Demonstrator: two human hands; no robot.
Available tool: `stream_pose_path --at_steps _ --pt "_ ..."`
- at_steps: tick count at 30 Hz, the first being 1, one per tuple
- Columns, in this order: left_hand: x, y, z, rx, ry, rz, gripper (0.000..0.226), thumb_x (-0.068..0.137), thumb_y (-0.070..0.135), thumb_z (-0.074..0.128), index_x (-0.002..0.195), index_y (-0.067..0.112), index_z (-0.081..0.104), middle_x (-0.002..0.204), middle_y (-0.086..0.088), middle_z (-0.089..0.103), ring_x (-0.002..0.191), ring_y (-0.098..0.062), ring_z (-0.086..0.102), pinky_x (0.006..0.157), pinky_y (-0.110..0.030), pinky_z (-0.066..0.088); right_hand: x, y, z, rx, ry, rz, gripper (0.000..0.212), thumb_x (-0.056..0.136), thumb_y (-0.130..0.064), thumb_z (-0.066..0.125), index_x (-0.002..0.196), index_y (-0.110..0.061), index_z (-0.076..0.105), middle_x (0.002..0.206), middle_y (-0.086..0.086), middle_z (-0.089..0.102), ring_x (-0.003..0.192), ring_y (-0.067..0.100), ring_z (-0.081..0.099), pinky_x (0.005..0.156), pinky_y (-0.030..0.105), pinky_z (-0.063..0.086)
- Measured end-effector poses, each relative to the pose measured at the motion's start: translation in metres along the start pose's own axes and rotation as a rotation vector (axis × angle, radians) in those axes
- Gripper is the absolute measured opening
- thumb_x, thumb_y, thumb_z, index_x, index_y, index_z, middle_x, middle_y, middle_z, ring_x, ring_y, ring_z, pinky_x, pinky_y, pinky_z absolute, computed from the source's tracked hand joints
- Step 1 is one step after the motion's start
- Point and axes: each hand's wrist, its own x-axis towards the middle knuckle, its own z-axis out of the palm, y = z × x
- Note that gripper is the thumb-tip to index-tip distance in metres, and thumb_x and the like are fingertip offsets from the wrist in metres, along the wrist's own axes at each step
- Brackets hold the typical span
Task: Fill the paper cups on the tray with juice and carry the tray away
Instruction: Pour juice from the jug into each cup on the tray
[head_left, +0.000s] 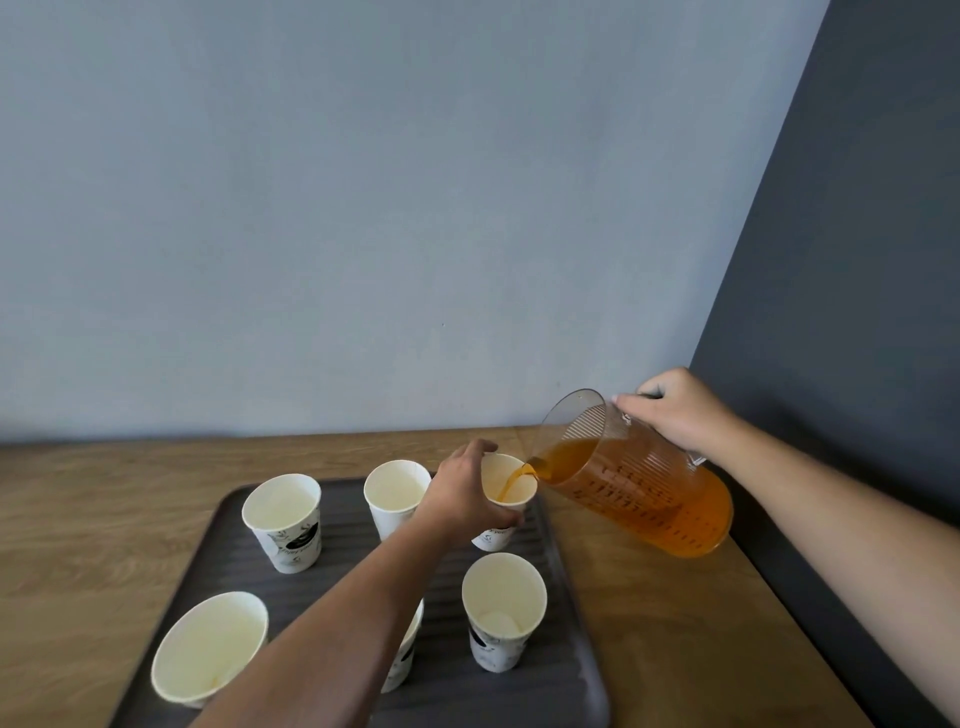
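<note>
A dark ribbed tray (566, 644) on the wooden table carries several white paper cups. My left hand (467, 499) grips the far right cup (511, 486), which stands on the tray. My right hand (680, 415) holds the handle of a clear measuring jug (644, 488) of orange juice, tilted left. A thin stream runs from its spout into the gripped cup. The far middle cup (395, 493), far left cup (283, 519), near left cup (208, 647) and near right cup (504, 608) look empty. My left forearm hides most of a near middle cup (408, 649).
The wooden table (93, 525) meets a pale blue wall at the back. A dark grey wall (852, 312) closes off the right side, close behind the jug. Bare wood lies left of the tray and to its right (675, 623).
</note>
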Motion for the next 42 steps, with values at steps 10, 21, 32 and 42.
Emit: stream_pose_path --at_steps 10,21,32,42 --pt "-0.001 -0.002 0.001 -0.014 -0.002 -0.013 0.087 0.059 0.037 0.086 0.132 0.022 0.042 0.131 0.001 0.052 0.116 -0.019 0.047 0.091 -0.03 0.043 0.001 -0.002 0.001 -0.023 -0.004 -0.019 0.052 0.083 -0.035 0.066 0.047 -0.013 0.037 0.048 0.004 0.027 0.047 0.018 0.034 0.053 0.028 0.028" --pt "-0.003 -0.005 0.002 -0.038 0.023 -0.018 0.087 0.058 0.037 0.086 0.133 0.022 0.044 0.13 0.003 0.053 0.115 -0.018 0.05 0.086 -0.023 0.039 0.007 -0.007 -0.002 -0.078 0.004 -0.042 0.054 0.079 -0.034 0.068 0.045 -0.017 0.029 0.047 0.001 0.021 0.048 0.018 0.028 0.054 0.03 0.025" --pt "-0.003 -0.006 0.005 -0.051 0.027 -0.037 0.089 0.059 0.038 0.087 0.135 0.025 0.041 0.133 0.004 0.052 0.117 -0.018 0.049 0.092 -0.032 0.046 0.011 -0.009 -0.005 -0.104 -0.014 -0.065 0.059 0.076 -0.037 0.067 0.037 -0.018 0.027 0.039 -0.008 0.019 0.043 0.016 0.027 0.053 0.03 0.024" --pt "-0.004 -0.01 0.005 -0.049 0.04 -0.042 0.089 0.058 0.038 0.087 0.134 0.024 0.043 0.132 0.004 0.053 0.116 -0.017 0.05 0.092 -0.029 0.045 0.013 -0.007 -0.005 -0.107 -0.015 -0.069 0.058 0.078 -0.038 0.068 0.038 -0.019 0.029 0.039 -0.006 0.023 0.042 0.016 0.029 0.053 0.031 0.027"
